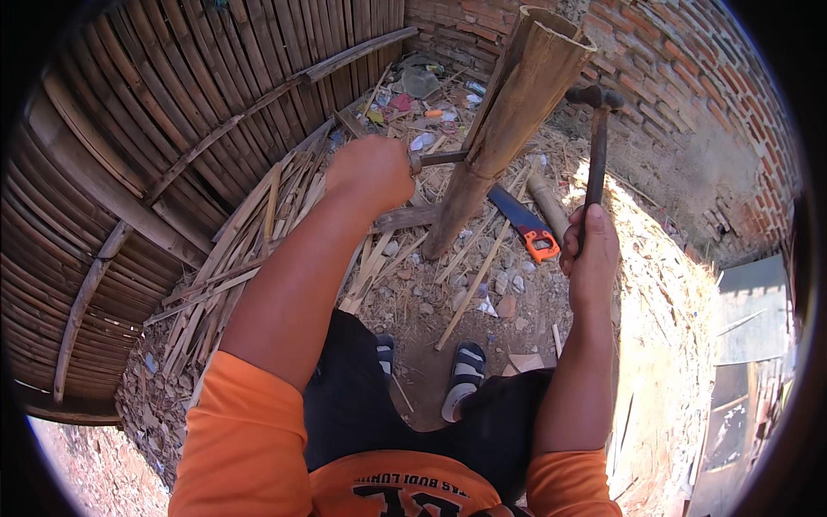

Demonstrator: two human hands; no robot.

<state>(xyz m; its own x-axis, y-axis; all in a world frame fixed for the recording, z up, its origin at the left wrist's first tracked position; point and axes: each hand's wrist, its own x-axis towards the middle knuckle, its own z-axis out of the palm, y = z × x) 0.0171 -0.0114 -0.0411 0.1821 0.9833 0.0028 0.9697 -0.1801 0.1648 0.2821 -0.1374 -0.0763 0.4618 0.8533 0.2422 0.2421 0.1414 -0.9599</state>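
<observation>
A thick bamboo pole stands tilted in front of me, its hollow end up and a long dark split along its left side. My left hand is closed round the handle of a machete-like blade. That blade's far part meets the bamboo at the split, and its tip is hidden. On the right, my right hand grips a hammer by its dark handle. The hammer's head is raised beside the bamboo's upper part, seemingly apart from it.
A handsaw with an orange-and-black handle lies right of the bamboo's foot, by a short round log. Split bamboo strips pile up at left, along a slatted bamboo wall. A brick wall rises behind. Litter and rubble cover the ground.
</observation>
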